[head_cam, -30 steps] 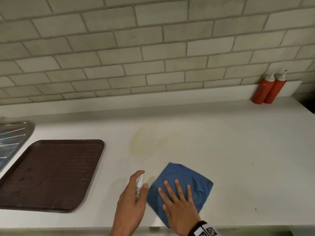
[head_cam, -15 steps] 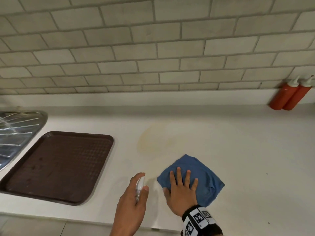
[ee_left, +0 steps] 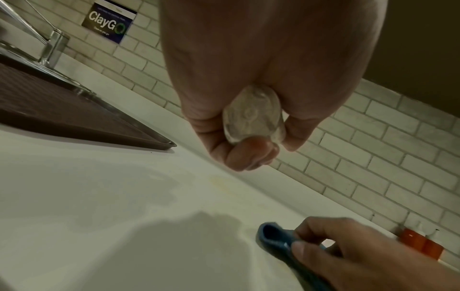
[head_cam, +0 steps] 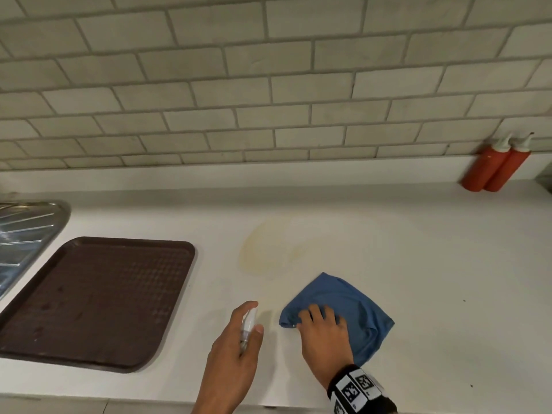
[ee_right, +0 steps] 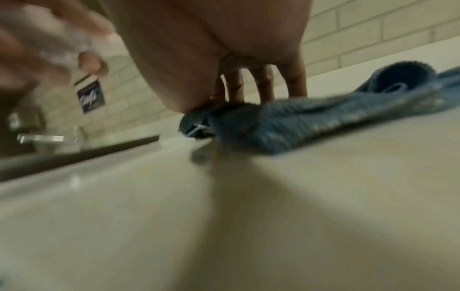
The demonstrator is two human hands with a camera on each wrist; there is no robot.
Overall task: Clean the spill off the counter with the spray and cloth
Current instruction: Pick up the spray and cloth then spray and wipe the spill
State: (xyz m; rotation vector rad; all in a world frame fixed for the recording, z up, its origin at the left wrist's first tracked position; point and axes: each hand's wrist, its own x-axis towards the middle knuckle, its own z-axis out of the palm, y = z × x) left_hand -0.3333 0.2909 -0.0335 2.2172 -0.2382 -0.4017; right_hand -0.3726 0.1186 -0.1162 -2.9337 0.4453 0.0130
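Near counter (head_cam: pixel 388 249) edge, right hand (head_cam: pixel 324 333) gathers cloth (head_cam: pixel 352 303)

A: Bare counter (head_cam: pixel 388 240) between the brown tray (head_cam: pixel 98 300) and the red bottles (head_cam: pixel 495 165)?

B: Yes, open. Tray blocks left, bottles stand far right against the wall, blue cloth (head_cam: pixel 352 312) lies near the front edge.

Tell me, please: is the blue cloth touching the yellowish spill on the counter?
Apart. The head view shows bare white counter between the blue cloth and the yellowish spill.
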